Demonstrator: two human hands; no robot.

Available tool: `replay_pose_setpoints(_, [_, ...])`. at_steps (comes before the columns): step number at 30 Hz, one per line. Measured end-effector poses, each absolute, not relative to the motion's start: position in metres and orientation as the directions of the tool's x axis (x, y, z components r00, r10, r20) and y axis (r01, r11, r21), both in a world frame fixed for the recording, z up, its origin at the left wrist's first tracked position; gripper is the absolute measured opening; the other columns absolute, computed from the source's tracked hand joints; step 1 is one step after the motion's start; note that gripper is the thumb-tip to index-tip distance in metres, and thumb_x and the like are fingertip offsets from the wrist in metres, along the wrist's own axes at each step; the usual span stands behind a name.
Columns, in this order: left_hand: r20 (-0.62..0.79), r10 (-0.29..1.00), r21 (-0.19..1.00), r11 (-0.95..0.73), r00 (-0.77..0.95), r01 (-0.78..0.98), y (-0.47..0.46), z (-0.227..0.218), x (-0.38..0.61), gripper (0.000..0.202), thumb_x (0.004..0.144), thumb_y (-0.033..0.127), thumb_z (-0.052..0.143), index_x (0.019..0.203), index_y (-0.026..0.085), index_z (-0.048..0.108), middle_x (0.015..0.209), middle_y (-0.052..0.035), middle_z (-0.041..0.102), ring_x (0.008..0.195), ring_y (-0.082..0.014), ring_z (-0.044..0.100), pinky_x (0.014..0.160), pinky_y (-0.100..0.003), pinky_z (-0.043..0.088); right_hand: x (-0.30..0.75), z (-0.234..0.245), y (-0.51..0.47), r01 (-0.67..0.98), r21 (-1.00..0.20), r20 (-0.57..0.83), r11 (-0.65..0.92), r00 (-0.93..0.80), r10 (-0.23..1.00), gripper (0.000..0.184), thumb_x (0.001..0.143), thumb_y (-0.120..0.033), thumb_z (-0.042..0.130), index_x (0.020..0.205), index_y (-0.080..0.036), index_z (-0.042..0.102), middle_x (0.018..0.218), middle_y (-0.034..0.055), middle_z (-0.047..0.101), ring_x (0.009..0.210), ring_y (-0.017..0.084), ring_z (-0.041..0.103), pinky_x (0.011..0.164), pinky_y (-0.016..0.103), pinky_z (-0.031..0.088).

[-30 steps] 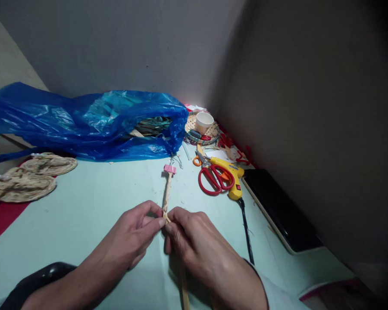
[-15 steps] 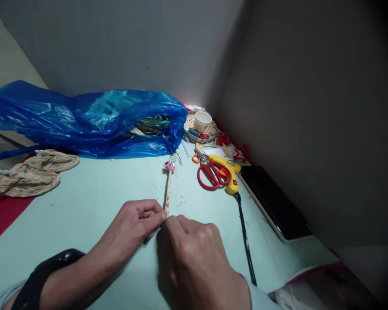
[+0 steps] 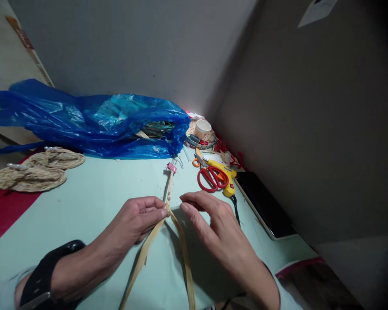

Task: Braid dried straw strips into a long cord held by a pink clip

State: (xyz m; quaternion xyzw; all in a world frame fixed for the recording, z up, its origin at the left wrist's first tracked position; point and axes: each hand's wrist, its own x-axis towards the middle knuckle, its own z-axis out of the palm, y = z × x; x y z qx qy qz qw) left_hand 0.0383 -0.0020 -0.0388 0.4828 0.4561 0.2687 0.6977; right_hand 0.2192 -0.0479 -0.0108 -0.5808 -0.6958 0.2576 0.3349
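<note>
A narrow braid (image 3: 169, 189) of pale straw runs from a pink binder clip (image 3: 172, 167) towards me. My left hand (image 3: 145, 215) pinches its near end between thumb and fingers. From that pinch two flat tan strips (image 3: 183, 247) fan out towards me, one to the left and one to the right. My right hand (image 3: 210, 219) hovers just right of the braid, thumb and fingers apart, with nothing seen between them.
Behind lies a blue plastic bag (image 3: 116, 125) holding dark strips. Red-handled scissors (image 3: 210, 178), a yellow glue gun (image 3: 226, 172) and a black tablet (image 3: 265, 204) lie to the right. Small woven sandals (image 3: 35, 178) rest at left; a white cup (image 3: 202, 128) stands in a woven tray (image 3: 194, 142).
My right hand has let go at the braid's end and moved right, its fingers now apart. The two strips now show. My left hand stays pinched at the braid; the view has shifted slightly.
</note>
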Motion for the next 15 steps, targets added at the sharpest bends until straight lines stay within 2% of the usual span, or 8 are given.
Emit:
replay_pose_setpoints(1, [-0.385,0.811,0.915,0.399,0.441,0.066,-0.002,-0.039,0.038,0.026,0.08,0.042,0.072,0.084,0.016,0.066,0.054,0.0098,0.044,0.048,-0.0065,0.028,0.047,-0.02,0.017,0.222,-0.012,-0.042,0.559,-0.817,0.072,0.143,-0.147,0.986,0.024,0.1,-0.034,0.05,0.101,-0.018,0.068,0.097,0.006,0.071,0.092,0.019,0.064,0.084,0.031,0.045])
replay_pose_setpoints(3, [-0.38,0.813,0.918,0.388,0.44,0.076,-0.001,-0.041,0.037,0.024,0.078,0.039,0.072,0.082,0.016,0.066,0.059,0.0058,0.054,0.051,-0.008,0.039,0.049,-0.02,0.023,0.22,-0.02,-0.032,0.371,-0.928,-0.09,0.025,-0.29,0.953,0.029,0.102,-0.034,0.045,0.087,-0.017,0.063,0.078,0.0026,0.067,0.073,0.015,0.061,0.072,0.026,0.045])
replay_pose_setpoints(5, [-0.36,0.827,0.931,0.347,0.433,0.112,0.001,-0.042,0.036,0.022,0.074,0.037,0.073,0.079,0.017,0.066,0.062,0.0042,0.058,0.055,-0.0101,0.044,0.052,-0.021,0.029,0.213,-0.032,-0.025,0.263,-0.963,-0.149,-0.067,-0.303,0.941,0.029,0.099,-0.033,0.048,0.077,-0.017,0.057,0.064,-0.0027,0.055,0.056,0.01,0.05,0.059,0.024,0.038])
replay_pose_setpoints(8, [-0.337,0.833,0.94,0.268,0.439,0.211,0.003,-0.041,0.035,0.024,0.074,0.04,0.072,0.079,0.017,0.067,0.056,0.008,0.048,0.053,-0.01,0.038,0.052,-0.022,0.027,0.206,-0.043,-0.022,0.227,-0.968,-0.159,-0.106,-0.229,0.96,0.026,0.094,-0.03,0.054,0.071,-0.018,0.054,0.058,-0.006,0.043,0.05,0.008,0.036,0.053,0.024,0.028])
replay_pose_setpoints(11, [-0.286,0.848,0.928,0.129,0.447,0.349,0.002,-0.036,0.033,0.032,0.084,0.048,0.059,0.082,0.018,0.068,0.053,0.0087,0.039,0.052,-0.0116,0.035,0.051,-0.024,0.027,0.206,-0.043,-0.026,0.232,-0.969,-0.134,-0.09,-0.183,0.974,0.032,0.093,-0.029,0.054,0.064,-0.017,0.054,0.055,-0.0058,0.04,0.052,0.009,0.032,0.053,0.024,0.026])
replay_pose_setpoints(13, [-0.204,0.885,0.888,-0.013,0.419,0.459,0.0,-0.033,0.032,0.035,0.088,0.049,0.053,0.078,0.019,0.068,0.055,0.0065,0.044,0.054,-0.0133,0.041,0.053,-0.025,0.031,0.206,-0.04,-0.028,0.246,-0.966,-0.113,-0.074,-0.148,0.983,0.035,0.092,-0.029,0.055,0.06,-0.016,0.054,0.054,-0.0054,0.04,0.054,0.009,0.031,0.054,0.024,0.026])
replay_pose_setpoints(15, [-0.107,0.912,0.821,-0.143,0.397,0.552,-0.005,-0.03,0.032,0.036,0.091,0.047,0.05,0.075,0.02,0.067,0.059,0.0032,0.056,0.057,-0.015,0.05,0.054,-0.026,0.036,0.205,-0.038,-0.03,0.242,-0.968,-0.094,-0.059,-0.134,0.987,0.037,0.092,-0.03,0.055,0.057,-0.016,0.053,0.054,-0.0051,0.04,0.055,0.009,0.032,0.054,0.024,0.026])
